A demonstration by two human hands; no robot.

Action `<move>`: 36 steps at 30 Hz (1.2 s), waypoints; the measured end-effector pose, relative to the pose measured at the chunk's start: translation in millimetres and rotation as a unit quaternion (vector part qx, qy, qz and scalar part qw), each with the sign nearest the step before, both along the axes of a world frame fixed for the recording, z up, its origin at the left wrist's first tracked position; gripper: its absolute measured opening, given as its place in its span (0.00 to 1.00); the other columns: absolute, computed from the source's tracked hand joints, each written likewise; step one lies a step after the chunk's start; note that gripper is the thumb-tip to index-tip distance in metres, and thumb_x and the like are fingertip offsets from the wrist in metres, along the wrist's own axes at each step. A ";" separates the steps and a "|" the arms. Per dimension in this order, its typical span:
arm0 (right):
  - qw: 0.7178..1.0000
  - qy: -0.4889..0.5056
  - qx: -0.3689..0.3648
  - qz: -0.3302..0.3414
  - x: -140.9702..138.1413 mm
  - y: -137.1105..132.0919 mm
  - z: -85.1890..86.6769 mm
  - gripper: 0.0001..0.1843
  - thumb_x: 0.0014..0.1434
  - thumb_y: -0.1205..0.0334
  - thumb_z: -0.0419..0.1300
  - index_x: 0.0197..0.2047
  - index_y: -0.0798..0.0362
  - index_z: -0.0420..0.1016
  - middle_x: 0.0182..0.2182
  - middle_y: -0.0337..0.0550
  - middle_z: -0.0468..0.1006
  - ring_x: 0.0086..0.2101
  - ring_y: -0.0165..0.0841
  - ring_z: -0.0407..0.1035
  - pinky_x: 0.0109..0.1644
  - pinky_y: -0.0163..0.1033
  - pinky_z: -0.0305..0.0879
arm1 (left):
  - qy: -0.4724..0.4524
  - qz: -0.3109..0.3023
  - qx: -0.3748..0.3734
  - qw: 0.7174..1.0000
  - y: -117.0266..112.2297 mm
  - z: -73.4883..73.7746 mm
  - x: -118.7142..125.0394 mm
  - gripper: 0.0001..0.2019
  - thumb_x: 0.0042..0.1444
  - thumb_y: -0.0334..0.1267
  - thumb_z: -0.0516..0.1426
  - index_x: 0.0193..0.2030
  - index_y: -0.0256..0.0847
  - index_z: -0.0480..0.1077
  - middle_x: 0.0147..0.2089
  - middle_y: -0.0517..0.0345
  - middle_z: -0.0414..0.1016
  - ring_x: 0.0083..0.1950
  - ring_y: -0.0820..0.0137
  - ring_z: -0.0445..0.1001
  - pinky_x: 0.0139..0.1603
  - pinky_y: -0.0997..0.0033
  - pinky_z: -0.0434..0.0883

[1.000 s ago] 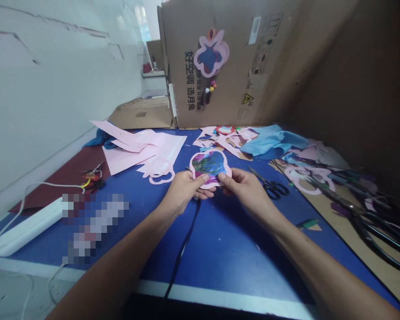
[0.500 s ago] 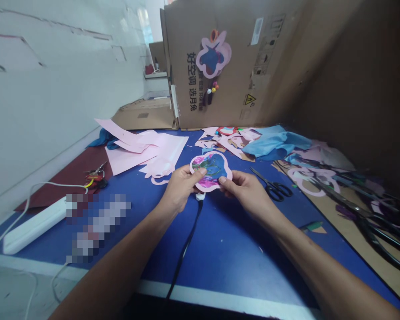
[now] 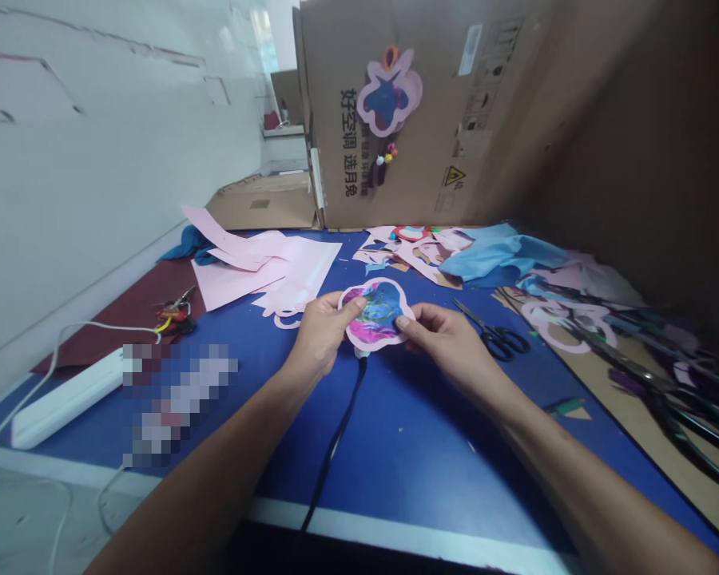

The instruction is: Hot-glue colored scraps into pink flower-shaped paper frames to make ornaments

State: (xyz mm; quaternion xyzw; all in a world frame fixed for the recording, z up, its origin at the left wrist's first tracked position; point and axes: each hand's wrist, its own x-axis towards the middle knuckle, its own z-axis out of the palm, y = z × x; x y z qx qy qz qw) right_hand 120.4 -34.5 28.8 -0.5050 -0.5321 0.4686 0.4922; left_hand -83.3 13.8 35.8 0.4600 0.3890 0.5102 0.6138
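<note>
Both my hands pinch a flower-shaped paper cutout (image 3: 375, 315), which has a pink rim around a glossy blue, green and magenta centre. My left hand (image 3: 319, 337) grips its left lobe, thumb on top. My right hand (image 3: 438, 339) holds its right edge between thumb and fingers. Just below the cutout, a black cord (image 3: 336, 439) ends in a small white tip (image 3: 361, 351), close to my left hand. Black-handled scissors (image 3: 496, 339) lie open to the right of my right hand.
The blue table (image 3: 407, 455) holds pink paper offcuts (image 3: 264, 271), blue material (image 3: 497, 255) and mixed scraps. Long black-handled shears (image 3: 653, 391) lie on a cardboard sheet at right. A white power strip (image 3: 65, 403) sits at left. A similar cutout (image 3: 389, 92) hangs on a cardboard box.
The cutout has turned in my fingers and now lies flatter. The cord's white tip has come into view beneath it. The whole scene has shifted slightly in view.
</note>
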 end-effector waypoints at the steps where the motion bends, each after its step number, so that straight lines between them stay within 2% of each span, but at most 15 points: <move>1: 1.000 -0.001 0.003 -0.005 0.6 0.3 -0.4 0.31 0.54 0.29 0.77 0.32 0.50 0.78 0.26 0.38 0.76 0.28 0.32 0.65 0.34 0.39 0.63 | -0.002 -0.002 0.001 1.000 -0.4 0.1 0.3 0.17 0.52 0.47 0.78 0.39 0.36 0.84 0.35 0.52 0.87 0.34 0.67 0.84 0.40 0.67 0.82; 5: 1.000 0.001 0.011 -0.025 2.0 1.5 -1.7 0.31 0.53 0.29 0.78 0.31 0.49 0.79 0.26 0.39 0.77 0.28 0.33 0.66 0.33 0.39 0.63 | 0.002 -0.021 -0.010 1.000 -1.6 1.5 0.5 0.21 0.55 0.53 0.77 0.42 0.36 0.83 0.37 0.49 0.88 0.34 0.66 0.85 0.37 0.66 0.83; 9: 0.998 0.007 0.018 -0.067 3.0 0.9 0.7 0.30 0.53 0.30 0.78 0.32 0.49 0.79 0.25 0.39 0.76 0.27 0.33 0.66 0.33 0.40 0.62 | 0.014 -0.036 -0.034 0.999 -1.9 3.9 -0.4 0.24 0.57 0.59 0.75 0.39 0.38 0.80 0.36 0.49 0.87 0.32 0.66 0.84 0.31 0.68 0.82; 16: 0.996 0.029 0.020 -0.082 2.5 -1.3 5.0 0.28 0.53 0.33 0.79 0.32 0.49 0.80 0.25 0.38 0.76 0.27 0.32 0.66 0.33 0.40 0.62 | 0.046 -0.095 -0.066 0.992 -8.1 7.7 1.9 0.17 0.62 0.49 0.74 0.41 0.35 0.82 0.36 0.46 0.88 0.32 0.65 0.88 0.29 0.74 0.79; 25: 0.995 0.038 0.028 -0.083 0.7 -1.2 5.4 0.28 0.51 0.33 0.80 0.33 0.49 0.81 0.26 0.39 0.77 0.28 0.33 0.66 0.34 0.40 0.65 | 0.023 -0.116 -0.090 0.989 -9.1 7.9 3.9 0.13 0.64 0.41 0.73 0.45 0.32 0.82 0.38 0.44 0.89 0.32 0.67 0.88 0.29 0.77 0.80; 30: 0.996 0.038 0.031 -0.079 -0.6 -2.3 7.4 0.31 0.51 0.30 0.80 0.31 0.49 0.80 0.25 0.38 0.76 0.27 0.32 0.66 0.33 0.39 0.65 | 0.036 -0.095 -0.072 0.992 -10.6 7.6 6.3 0.12 0.61 0.35 0.75 0.46 0.32 0.81 0.38 0.48 0.89 0.30 0.69 0.88 0.29 0.79 0.80; 33: 0.996 0.031 0.039 -0.070 -0.9 -2.5 7.5 0.30 0.53 0.31 0.79 0.30 0.50 0.79 0.25 0.38 0.75 0.27 0.31 0.65 0.33 0.38 0.63 | 0.052 -0.094 -0.060 0.992 -12.7 6.8 8.2 0.12 0.60 0.34 0.76 0.44 0.33 0.81 0.37 0.50 0.89 0.31 0.68 0.88 0.29 0.79 0.80; 36: 0.995 0.049 0.038 -0.074 -0.5 -1.0 5.2 0.30 0.51 0.31 0.80 0.30 0.50 0.79 0.25 0.37 0.74 0.27 0.31 0.63 0.32 0.38 0.61 | 0.049 -0.110 -0.046 0.992 -13.4 6.7 7.4 0.14 0.59 0.38 0.76 0.45 0.35 0.81 0.37 0.50 0.89 0.32 0.68 0.89 0.31 0.79 0.81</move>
